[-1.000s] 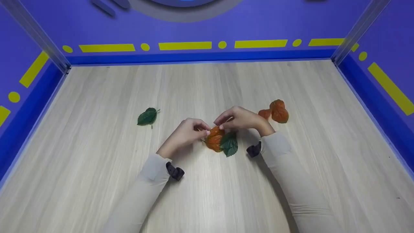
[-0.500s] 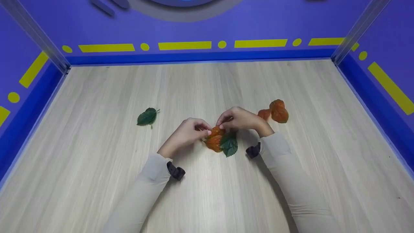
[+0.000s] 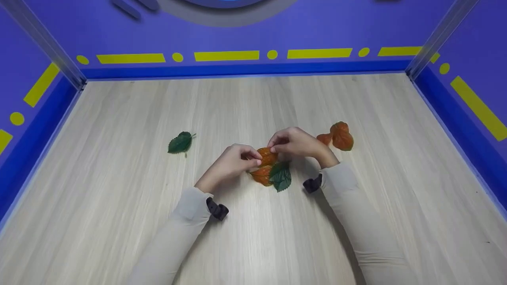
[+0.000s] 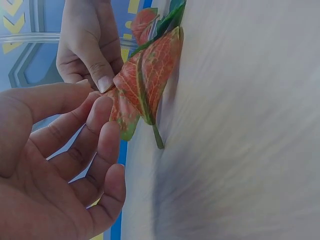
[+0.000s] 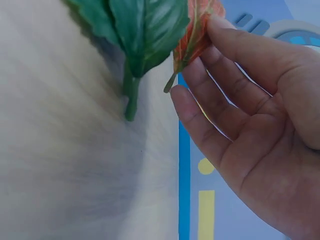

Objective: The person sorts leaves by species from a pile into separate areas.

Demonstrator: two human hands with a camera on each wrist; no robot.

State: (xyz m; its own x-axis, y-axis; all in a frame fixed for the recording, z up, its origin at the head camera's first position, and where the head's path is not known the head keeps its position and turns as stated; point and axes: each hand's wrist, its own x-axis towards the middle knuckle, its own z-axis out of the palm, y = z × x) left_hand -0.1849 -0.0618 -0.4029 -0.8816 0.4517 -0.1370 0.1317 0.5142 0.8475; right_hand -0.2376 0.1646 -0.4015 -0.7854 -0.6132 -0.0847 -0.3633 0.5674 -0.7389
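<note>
Near the middle of the table, an orange artificial leaf (image 3: 268, 156) is stretched between both hands. My left hand (image 3: 229, 164) pinches its left edge between thumb and fingertips. The right hand (image 3: 300, 143) pinches its upper right edge, and the right wrist view shows the thumb on the leaf's face (image 5: 199, 32). Just below lies a second orange leaf (image 3: 261, 176), its stem pointing left. A dark green leaf (image 3: 281, 177) overlaps that leaf's right side. In the left wrist view, the lower orange leaf (image 4: 159, 70) partly covers the held one (image 4: 121, 112).
Another green leaf (image 3: 180, 142) lies alone to the left on the pale wood table (image 3: 119, 190). Orange leaves (image 3: 342, 136) rest beyond my right forearm, with a smaller orange piece (image 3: 324, 138) beside them. Blue-purple panels (image 3: 253, 39) border the table's back and sides.
The held orange leaf has moved slightly away and to the right, uncovering more of the orange leaf below. Both hands have shifted a little with it; the other leaves stay put.
</note>
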